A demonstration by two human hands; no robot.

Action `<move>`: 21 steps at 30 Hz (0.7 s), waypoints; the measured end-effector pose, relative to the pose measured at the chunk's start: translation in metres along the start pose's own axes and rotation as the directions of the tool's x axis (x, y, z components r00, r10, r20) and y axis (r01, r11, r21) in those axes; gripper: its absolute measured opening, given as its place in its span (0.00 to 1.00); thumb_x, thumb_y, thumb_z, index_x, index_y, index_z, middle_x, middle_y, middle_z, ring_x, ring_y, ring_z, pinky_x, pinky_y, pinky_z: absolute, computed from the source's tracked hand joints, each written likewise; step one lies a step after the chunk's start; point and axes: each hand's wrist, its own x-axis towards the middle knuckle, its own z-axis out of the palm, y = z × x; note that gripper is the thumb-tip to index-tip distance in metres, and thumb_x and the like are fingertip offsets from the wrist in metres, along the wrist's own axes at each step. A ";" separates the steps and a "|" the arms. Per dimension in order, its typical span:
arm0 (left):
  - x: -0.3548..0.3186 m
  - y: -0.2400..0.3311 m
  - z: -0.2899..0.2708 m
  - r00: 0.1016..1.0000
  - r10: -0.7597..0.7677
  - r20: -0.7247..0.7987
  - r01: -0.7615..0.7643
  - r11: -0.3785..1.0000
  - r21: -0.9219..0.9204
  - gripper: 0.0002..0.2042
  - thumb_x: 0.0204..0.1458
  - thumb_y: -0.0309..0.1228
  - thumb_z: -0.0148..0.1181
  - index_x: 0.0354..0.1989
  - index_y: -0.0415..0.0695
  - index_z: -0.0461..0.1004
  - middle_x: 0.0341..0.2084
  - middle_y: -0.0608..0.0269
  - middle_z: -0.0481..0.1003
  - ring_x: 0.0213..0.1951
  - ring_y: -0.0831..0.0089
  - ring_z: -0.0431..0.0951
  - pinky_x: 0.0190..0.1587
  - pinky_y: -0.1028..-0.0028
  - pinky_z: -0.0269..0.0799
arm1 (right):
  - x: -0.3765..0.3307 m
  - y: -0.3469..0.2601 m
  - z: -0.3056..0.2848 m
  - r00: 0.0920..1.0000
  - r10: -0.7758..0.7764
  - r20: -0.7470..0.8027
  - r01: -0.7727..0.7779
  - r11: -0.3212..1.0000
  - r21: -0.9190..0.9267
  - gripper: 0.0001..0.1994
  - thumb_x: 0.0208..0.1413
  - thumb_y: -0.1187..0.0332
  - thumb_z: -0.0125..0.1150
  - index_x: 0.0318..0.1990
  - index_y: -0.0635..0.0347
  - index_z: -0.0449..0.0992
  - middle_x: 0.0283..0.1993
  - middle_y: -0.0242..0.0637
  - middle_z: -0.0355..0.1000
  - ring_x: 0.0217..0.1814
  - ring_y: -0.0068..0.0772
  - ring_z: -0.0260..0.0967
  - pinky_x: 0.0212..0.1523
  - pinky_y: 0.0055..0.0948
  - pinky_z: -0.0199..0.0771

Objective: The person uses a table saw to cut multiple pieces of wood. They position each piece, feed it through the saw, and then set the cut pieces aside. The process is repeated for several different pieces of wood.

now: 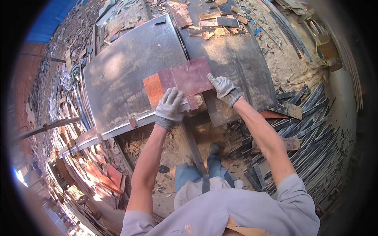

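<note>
A reddish-purple board (187, 74) with an orange left end lies across the gap between two dark metal tabletop plates. My left hand (170, 107), in a pale grey work glove, rests on the board's near edge with its fingers laid over the top. At the board's right end, my gloved right hand (225, 88) grips the edge, thumb on top; its other fingers are partly hidden. A small reddish strip (192, 102) sticks out from under the near edge, between my hands. The left metal plate (130, 70) has a pale rail (118, 131) along its front.
Wood offcuts (220, 21) are heaped at the far end of the right plate (244, 59). Long dark strips (311, 126) pile up on the right-hand ground. Reddish board scraps (104, 175) lie at lower left. A metal bar (47, 128) juts in from the left.
</note>
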 end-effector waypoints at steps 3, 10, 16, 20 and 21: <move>0.003 -0.004 -0.001 1.000 0.007 -0.009 -0.007 1.000 -0.010 0.43 0.34 0.37 0.78 0.67 0.49 0.72 0.66 0.49 0.71 0.68 0.45 0.69 0.69 0.53 0.69 | 0.006 0.002 0.004 1.000 0.007 0.006 -0.007 1.000 -0.002 0.40 0.49 0.79 0.54 0.76 0.61 0.60 0.43 0.46 0.74 0.44 0.51 0.75 0.47 0.45 0.79; 0.018 -0.018 -0.003 1.000 0.006 -0.012 -0.006 1.000 -0.004 0.44 0.33 0.37 0.80 0.67 0.50 0.73 0.66 0.49 0.70 0.68 0.46 0.69 0.68 0.54 0.70 | 0.027 0.010 0.005 1.000 -0.002 0.016 0.003 0.999 -0.052 0.36 0.51 0.77 0.54 0.72 0.65 0.65 0.41 0.48 0.76 0.41 0.49 0.76 0.45 0.44 0.79; 0.032 -0.029 -0.003 1.000 0.016 -0.025 -0.016 1.000 -0.011 0.43 0.33 0.38 0.80 0.66 0.50 0.73 0.66 0.49 0.70 0.68 0.46 0.69 0.68 0.54 0.70 | 0.044 0.018 0.006 0.999 0.024 0.045 -0.021 0.998 -0.051 0.36 0.51 0.77 0.54 0.72 0.65 0.64 0.41 0.48 0.77 0.42 0.50 0.77 0.44 0.44 0.80; 0.043 -0.039 -0.004 0.999 0.015 -0.030 -0.016 1.000 -0.010 0.42 0.34 0.38 0.80 0.66 0.49 0.73 0.66 0.48 0.71 0.68 0.45 0.69 0.68 0.53 0.70 | 0.057 0.026 0.013 0.998 0.037 0.057 -0.035 0.999 -0.041 0.36 0.51 0.78 0.54 0.73 0.65 0.63 0.41 0.48 0.77 0.42 0.51 0.77 0.44 0.45 0.80; 0.046 -0.041 -0.004 1.000 0.007 -0.025 -0.007 1.000 -0.007 0.42 0.34 0.38 0.80 0.65 0.49 0.73 0.65 0.48 0.71 0.68 0.45 0.69 0.68 0.53 0.70 | 0.060 0.028 0.015 0.999 0.028 0.027 -0.027 0.999 -0.019 0.37 0.51 0.78 0.54 0.73 0.63 0.63 0.41 0.49 0.77 0.43 0.53 0.77 0.45 0.46 0.80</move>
